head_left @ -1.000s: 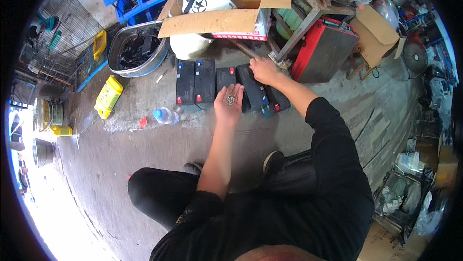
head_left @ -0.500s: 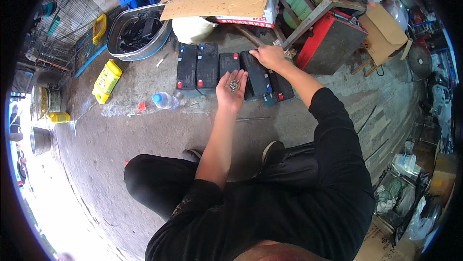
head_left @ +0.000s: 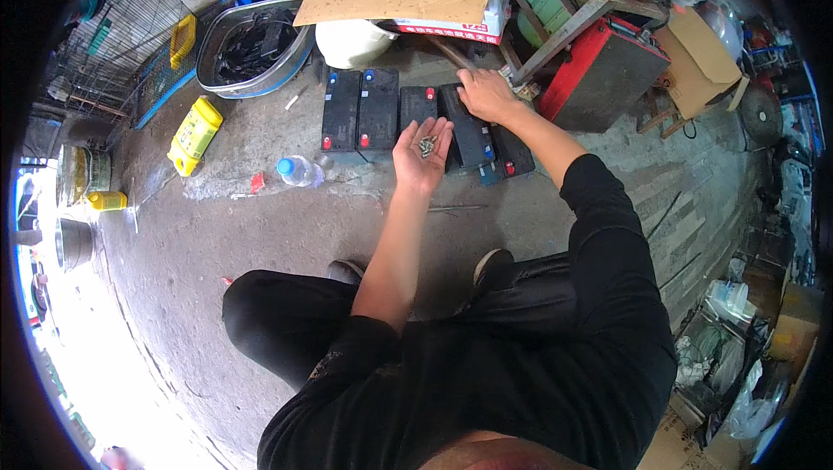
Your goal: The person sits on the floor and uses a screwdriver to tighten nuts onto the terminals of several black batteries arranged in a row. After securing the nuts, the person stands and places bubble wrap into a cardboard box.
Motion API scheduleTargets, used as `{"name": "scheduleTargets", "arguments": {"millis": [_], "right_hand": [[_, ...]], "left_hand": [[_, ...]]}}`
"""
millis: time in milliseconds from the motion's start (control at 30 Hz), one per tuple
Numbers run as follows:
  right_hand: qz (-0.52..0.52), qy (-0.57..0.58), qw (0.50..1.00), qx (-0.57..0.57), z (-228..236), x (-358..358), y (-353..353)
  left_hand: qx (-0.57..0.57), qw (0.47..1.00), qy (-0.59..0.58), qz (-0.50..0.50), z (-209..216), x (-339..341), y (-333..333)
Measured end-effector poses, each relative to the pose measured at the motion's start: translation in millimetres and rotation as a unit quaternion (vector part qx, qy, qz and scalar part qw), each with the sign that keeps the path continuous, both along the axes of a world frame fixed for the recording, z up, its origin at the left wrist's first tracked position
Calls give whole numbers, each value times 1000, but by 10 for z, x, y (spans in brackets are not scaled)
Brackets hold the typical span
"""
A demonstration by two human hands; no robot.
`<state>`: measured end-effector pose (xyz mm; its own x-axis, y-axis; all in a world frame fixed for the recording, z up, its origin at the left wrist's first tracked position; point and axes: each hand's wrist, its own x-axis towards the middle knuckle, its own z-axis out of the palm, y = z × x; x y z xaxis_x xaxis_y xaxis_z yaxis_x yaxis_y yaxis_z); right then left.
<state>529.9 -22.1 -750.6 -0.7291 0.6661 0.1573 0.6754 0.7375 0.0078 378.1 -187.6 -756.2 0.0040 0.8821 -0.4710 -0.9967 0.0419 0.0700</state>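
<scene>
My left hand (head_left: 422, 160) is palm up with its fingers cupped, and a small pile of metal screws (head_left: 427, 146) lies in it. My right hand (head_left: 488, 95) has its fingers curled at the far end of a black battery (head_left: 474, 136), which sits askew. What lies under those fingertips is hidden. Left of it, partly behind my left fingers, is another black battery (head_left: 418, 104). Two more black batteries (head_left: 341, 110) (head_left: 378, 110) lie side by side further left, with red and blue terminals. At the right, one more battery (head_left: 514, 153) is partly covered.
Beyond the batteries stand an open cardboard box (head_left: 399, 3), a white helmet (head_left: 351, 43) and a metal-framed stand (head_left: 580, 23). A plastic bottle (head_left: 299, 171) and a yellow jug (head_left: 195, 136) are at left, near a tub (head_left: 217, 88). A red-edged dark case (head_left: 607, 78) stands right.
The whole view has shifted slightly. My left hand still cups the screws, and my right hand stays at the far end of the same battery.
</scene>
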Motion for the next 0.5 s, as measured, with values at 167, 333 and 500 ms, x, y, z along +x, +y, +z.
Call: {"name": "scheduleTargets", "arguments": {"millis": [167,333,500], "right_hand": [[-21,-24,999,-40,-32,18,-3],[-29,-18,999,-39,-10,19,-16],[34,28,999,30,-88,112,-4]], "left_hand": [[20,1000,13,-14,20,15,-8],[24,1000,-2,-17,5,15,11],[22,1000,-1,-19,0,44,10]]}}
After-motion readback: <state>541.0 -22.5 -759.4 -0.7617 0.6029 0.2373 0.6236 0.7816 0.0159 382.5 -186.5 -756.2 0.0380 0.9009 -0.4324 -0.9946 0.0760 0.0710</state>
